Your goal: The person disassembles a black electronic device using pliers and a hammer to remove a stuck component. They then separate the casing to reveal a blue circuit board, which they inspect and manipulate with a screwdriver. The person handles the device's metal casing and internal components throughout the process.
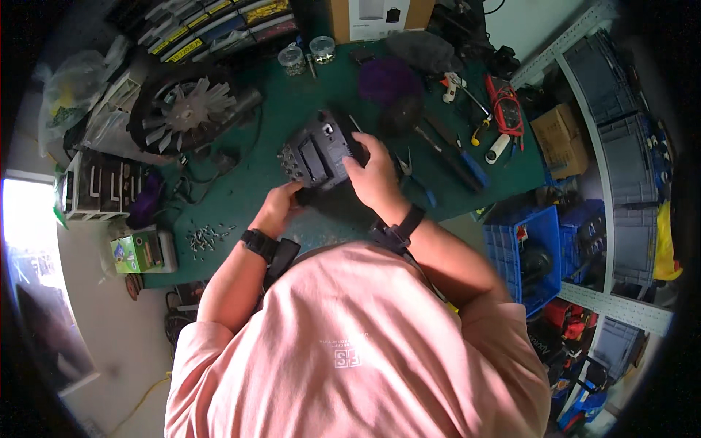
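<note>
A dark grey, boxy electronic device (315,155) is held above the green workbench (255,252), tilted. It has a long recessed slot, a light-coloured socket near its upper edge and round knobs or connectors along its left side. My left hand (276,209) grips its lower left corner, with the fingertips partly hidden underneath. The right side is in my right hand (375,174), thumb on the face and fingers around the edge. Just right of that hand lie pliers (418,187) with blue handles. A loose heap of small screws (208,236) lies left of my left forearm.
A fan with pale blades (188,111) stands at the far left, its cable trailing. Two clear jars (292,60) are at the back. A black-headed mallet (401,115), purple cloth (385,80) and red multimeter (504,106) lie right. A blue crate (540,255) stands below the right edge.
</note>
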Available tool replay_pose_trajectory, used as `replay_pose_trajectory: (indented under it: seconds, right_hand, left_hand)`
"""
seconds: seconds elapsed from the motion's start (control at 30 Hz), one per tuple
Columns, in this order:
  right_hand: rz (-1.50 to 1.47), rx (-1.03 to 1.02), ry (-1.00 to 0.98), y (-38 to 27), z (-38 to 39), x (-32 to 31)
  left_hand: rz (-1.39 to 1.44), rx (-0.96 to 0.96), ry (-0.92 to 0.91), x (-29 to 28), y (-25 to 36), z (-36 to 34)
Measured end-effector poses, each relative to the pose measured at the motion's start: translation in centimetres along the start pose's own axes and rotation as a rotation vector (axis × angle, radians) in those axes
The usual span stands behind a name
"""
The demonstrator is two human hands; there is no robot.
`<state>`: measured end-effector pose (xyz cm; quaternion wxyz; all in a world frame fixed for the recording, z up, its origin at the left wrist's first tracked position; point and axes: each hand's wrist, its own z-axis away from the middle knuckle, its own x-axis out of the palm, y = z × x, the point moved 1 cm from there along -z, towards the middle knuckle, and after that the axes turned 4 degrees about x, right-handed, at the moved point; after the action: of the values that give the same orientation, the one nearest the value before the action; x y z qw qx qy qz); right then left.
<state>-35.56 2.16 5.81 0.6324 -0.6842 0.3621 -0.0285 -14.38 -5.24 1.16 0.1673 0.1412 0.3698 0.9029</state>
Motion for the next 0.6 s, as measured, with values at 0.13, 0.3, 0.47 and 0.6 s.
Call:
replay_pose_trajectory:
  seconds: [0.13,0.3,0.47,0.6]
  right_hand:
    - [0.087,-0.213,-0.128,-5.0,-0.1,-2.6]
    - [0.142,-0.426,-0.273,-6.6,0.6,-3.4]
    - [0.203,-0.523,-0.382,-5.7,1.9,-3.3]
    - [0.196,-0.506,-0.417,-5.7,2.0,-3.1]
  left_hand:
    - [0.290,-0.033,-0.268,-0.9,-0.5,-0.2]
    - [-0.174,0.063,-0.298,-3.4,0.4,1.9]
    - [-0.400,0.232,0.002,-7.2,2.4,5.6]
    - [-0.144,0.530,0.086,-3.1,3.2,8.7]
